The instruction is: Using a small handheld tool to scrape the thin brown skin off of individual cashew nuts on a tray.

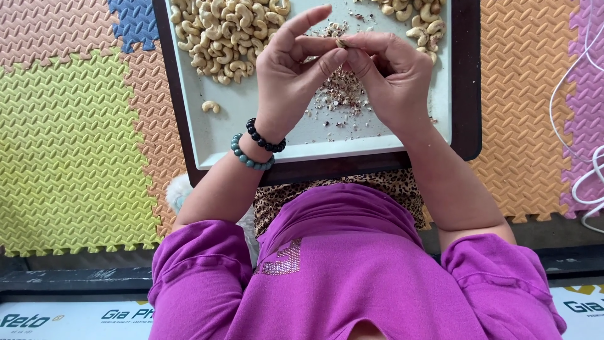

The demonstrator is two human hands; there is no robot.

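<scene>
Seen from above, a person in a purple top works over a pale tray (pixel 251 135). The left hand (pixel 290 69) and right hand (pixel 389 74) meet above the tray's middle, fingertips pinching one small cashew nut (pixel 341 43) between them. The nut looks tiny, tan and mostly hidden by fingers. Judged from this grip, it could slip and drop into the brown skin flakes (pixel 340 94) below, or snap under pressure. A heap of peeled cashews (pixel 229 31) lies at the tray's upper left; a single cashew (pixel 211 107) sits apart
</scene>
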